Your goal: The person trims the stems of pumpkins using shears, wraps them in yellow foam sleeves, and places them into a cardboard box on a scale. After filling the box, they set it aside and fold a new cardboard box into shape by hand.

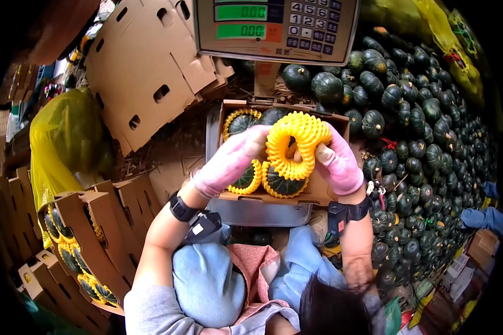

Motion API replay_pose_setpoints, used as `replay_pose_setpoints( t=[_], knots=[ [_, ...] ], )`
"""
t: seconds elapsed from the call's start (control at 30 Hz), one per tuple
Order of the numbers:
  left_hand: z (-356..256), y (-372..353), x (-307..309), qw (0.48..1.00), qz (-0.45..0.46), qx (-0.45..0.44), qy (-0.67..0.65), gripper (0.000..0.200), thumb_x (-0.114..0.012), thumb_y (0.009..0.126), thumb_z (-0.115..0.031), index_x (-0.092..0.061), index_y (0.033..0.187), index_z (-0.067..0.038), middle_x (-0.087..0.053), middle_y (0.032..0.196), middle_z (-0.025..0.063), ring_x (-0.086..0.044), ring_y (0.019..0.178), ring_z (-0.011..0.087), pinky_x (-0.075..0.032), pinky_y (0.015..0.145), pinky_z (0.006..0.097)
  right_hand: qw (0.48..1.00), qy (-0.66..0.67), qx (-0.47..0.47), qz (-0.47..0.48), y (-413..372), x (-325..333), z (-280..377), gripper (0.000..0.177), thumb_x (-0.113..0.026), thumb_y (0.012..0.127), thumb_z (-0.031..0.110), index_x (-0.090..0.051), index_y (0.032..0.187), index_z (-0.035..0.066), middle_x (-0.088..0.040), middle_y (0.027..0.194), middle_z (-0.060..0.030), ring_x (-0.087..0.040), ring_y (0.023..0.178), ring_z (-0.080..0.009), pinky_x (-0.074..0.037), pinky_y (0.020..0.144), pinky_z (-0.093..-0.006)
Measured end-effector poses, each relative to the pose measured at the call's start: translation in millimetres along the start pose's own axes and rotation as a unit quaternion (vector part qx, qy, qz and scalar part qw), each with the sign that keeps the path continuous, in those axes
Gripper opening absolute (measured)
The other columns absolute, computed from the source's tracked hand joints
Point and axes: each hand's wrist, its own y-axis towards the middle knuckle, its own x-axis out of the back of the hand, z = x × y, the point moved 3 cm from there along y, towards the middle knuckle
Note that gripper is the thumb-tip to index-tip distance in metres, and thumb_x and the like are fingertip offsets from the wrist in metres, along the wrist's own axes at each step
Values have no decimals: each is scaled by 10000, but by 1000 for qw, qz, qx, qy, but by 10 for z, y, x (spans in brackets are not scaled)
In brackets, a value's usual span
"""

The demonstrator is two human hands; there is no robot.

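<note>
Step in hand, by my judgement: handling and shaping a yellow foam net [306, 127] directly above the box [323, 192]. My left hand [235, 159] grasps its left edge; my right hand [340, 162] grips the right, thumb across the front. Inside the box, green squashes [243, 177] sit in similar netting; at its far side a darker squash [274, 115] shows no netting on its visible part. The next move, I judge, calls for both hands to hold the ring spread and work it evenly, so the soft coils neither twist nor spring loose.

Limits of inspection: the net hides the middle of the box and my left fingertips. I cannot tell whether anything lies within the ring beyond the fingertip showing through its hole. Beyond the box, the scale [274, 51] is cut off at the top.
</note>
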Motion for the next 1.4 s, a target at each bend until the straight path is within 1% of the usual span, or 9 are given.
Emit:
replay_pose_setpoints(
  t=[0.37,0.53,0.6,0.73,0.8,0.87,1.07,1.17,1.4],
  knots=[
    [-336,-7,-156,892,108,-160,408,517,-799,652,-430,-569,939,-67,-522,1097,107,-493,1045,281,-399,909,386,974,-164,-19,155,-167,-166,-59,353,-685,827,227,-512,1079,50,-528,995,-31,-505,955,-143,-410,866,-304],
    [-242,-106,-94,941,237,-191,145,409,-779,722,-339,-573,949,-68,-570,1084,92,-511,1051,276,-413,904,394,946,-209,51,241,-218,-144,-23,328,-681,829,263,-556,1013,23,-556,1001,-68,-534,956,-208,-415,869,-343],
    [-161,-296,-44,954,215,159,-135,396,-762,759,-300,-580,1003,-47,-572,1113,78,-498,1112,258,-384,965,418,986,78,33,141,-347,-112,-30,352,-685,828,242,-560,1052,2,-585,1045,-109,-547,998,-222,-426,877,-364],
    [-25,-264,44,906,388,79,150,302,-609,900,-239,-530,1081,-11,-579,911,-3,-549,848,87,-464,760,247,911,-175,-170,334,-391,-163,-150,347,-692,826,218,-581,1073,1,-644,920,-100,-613,864,-188,-487,780,-358],
    [-50,-342,27,982,151,116,1,248,-579,915,-250,-545,1040,-39,-558,875,-24,-529,812,62,-451,714,228,904,-209,-336,164,-363,-132,-132,258,-596,887,208,-584,1060,16,-637,803,-43,-581,742,-91,-475,668,-238],
    [80,-279,-137,963,-93,116,-223,176,-535,939,-249,-540,987,-80,-518,830,-52,-472,778,24,-413,677,195,983,-51,-175,-19,-308,53,-50,181,-540,910,167,-576,1020,27,-619,787,-28,-546,701,-57,-442,635,-194],
    [447,25,192,966,-239,-37,94,134,-527,942,-153,-528,1007,-36,-489,808,-41,-419,730,43,-391,658,194,774,-593,172,-143,440,178,-95,166,-565,878,146,-573,1000,34,-573,892,-169,-581,815,-303,-462,748,-319],
    [489,168,244,927,-295,-78,216,159,-524,948,-159,-529,1035,-25,-522,841,-5,-446,767,61,-409,691,215,866,-466,94,-154,606,377,-278,196,-584,880,178,-573,1009,32,-600,920,-169,-597,840,-319,-473,753,-332],
    [542,375,200,946,-217,-94,222,154,-519,949,-149,-535,1037,-23,-525,878,-6,-435,801,60,-400,731,213,833,-455,171,-265,185,446,-416,169,-602,882,162,-570,986,32,-593,825,-117,-571,733,-187,-467,698,-295]
  ],
)
